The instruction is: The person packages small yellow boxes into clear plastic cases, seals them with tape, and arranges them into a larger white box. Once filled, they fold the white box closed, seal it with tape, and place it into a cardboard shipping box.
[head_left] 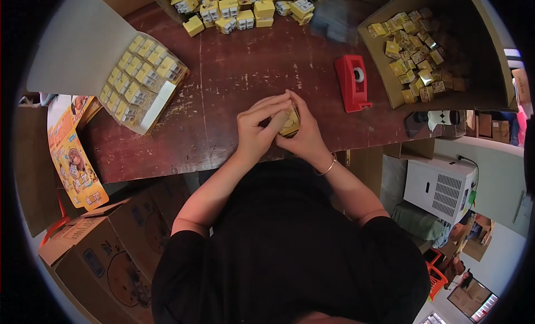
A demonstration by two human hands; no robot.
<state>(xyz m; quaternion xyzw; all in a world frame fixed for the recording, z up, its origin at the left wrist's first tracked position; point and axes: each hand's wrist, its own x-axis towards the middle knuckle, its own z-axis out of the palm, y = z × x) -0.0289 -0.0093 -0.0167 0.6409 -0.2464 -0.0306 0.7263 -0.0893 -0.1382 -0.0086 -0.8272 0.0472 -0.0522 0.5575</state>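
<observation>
Near the front edge of the dark red table, both hands are closed around a small yellow box [291, 123]. My left hand [259, 126] curls over it from the left, its fingers reaching across the top. My right hand [305, 131] grips the box from the right, and the fingertips of both hands meet at the far side. Much of the box is hidden by the fingers. To the left lies an open display box [150, 115] filled with rows of yellow-and-white pieces, its white lid [78, 45] raised.
A red tape dispenser [351, 84] stands right of the hands. Behind it, a cardboard carton [473, 95] holds many small yellow boxes. Yellow-and-white pieces [228, 9] are heaped at the back. Printed orange card [78, 162] hangs over the left edge; a large carton [106, 262] stands below.
</observation>
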